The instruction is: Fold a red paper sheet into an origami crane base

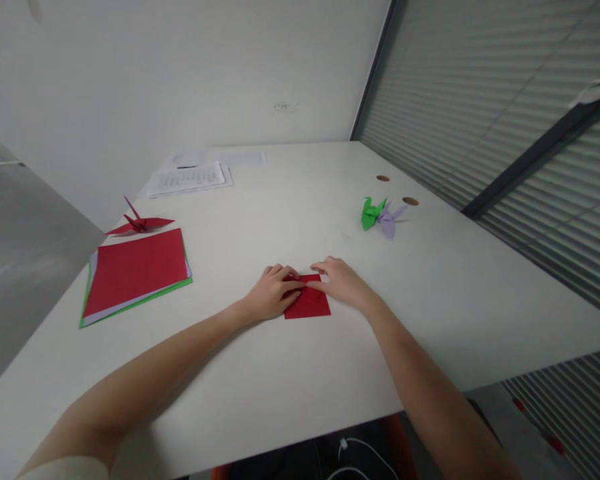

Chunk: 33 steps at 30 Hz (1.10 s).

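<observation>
While flat, red paper (pixel 309 307) partly beneath left grip (pixel 273 292) and right grip (pixel 342 280), pinch or spread unclear.

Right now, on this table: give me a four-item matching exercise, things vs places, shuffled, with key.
Things
1. Small red paper
2. Red paper crane
3. Green paper crane
4. Written sheets

Places
A. Right beside the lilac paper crane
B. Far off, near the wall
C. Under the fingers of the left hand and right hand
D. Just beyond the stacked coloured sheets

Pairs: 1-C, 2-D, 3-A, 4-B
</observation>
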Available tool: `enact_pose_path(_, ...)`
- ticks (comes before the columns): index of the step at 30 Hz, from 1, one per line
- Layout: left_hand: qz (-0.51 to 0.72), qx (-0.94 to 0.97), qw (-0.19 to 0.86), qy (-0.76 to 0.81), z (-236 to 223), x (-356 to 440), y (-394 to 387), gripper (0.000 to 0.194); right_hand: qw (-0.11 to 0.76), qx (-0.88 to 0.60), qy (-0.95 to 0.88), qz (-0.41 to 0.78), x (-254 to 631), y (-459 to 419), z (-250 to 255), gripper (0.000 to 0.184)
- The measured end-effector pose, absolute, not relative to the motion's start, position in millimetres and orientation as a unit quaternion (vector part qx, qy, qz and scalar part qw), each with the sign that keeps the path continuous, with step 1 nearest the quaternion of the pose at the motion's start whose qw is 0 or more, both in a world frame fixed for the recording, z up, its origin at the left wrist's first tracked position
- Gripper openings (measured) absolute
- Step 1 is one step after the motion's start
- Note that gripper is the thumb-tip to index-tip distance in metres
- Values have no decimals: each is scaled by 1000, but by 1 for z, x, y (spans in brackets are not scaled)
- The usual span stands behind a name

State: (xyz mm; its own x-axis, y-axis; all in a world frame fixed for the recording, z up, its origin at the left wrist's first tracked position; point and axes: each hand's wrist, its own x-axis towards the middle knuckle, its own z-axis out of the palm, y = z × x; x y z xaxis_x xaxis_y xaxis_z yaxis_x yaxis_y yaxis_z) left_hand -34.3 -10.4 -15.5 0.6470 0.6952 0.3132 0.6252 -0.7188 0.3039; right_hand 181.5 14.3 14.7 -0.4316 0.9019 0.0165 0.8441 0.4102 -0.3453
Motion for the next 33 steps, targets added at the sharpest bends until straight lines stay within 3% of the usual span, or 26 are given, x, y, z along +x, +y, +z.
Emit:
enact_pose_path(3,227,880,112,401,-18,-33,-8,41,133,-522,-827,162,183,13,-3,47)
enact_pose_path(6,235,862,114,435,-20,-33,-7,55,151,-524,-817,186,185,10,-6,38)
enact_pose_path(10,215,863,114,444,-20,-33,-7,49,157,-522,-806,229,184,9,1,30)
enact_pose_path(13,212,859,127,448,-19,-34,-6,47,189,-481,-789,332,184,8,3,28)
enact_pose_path(17,271,817,215,461,-21,-36,1,55,259,-411,-761,431,182,6,5,34)
enact_pose_path(19,313,769,318,458,-20,-37,5,50,292,-394,-761,425,179,4,8,34)
enact_pose_path(22,378,707,408,437,-15,-39,7,23,360,-372,-768,377,176,2,15,28)
enact_pose_path(24,432,718,345,424,-11,-40,6,14,404,-359,-776,326,175,0,20,22)
enact_pose_path(27,447,798,150,375,-8,-44,4,16,411,-360,-802,240,177,-1,27,13)
enact_pose_path(30,349,879,28,323,-11,-48,5,20,322,-365,-854,186,180,2,25,15)
enact_pose_path(33,254,919,38,300,-15,-49,5,20,206,-360,-890,191,183,6,16,20)
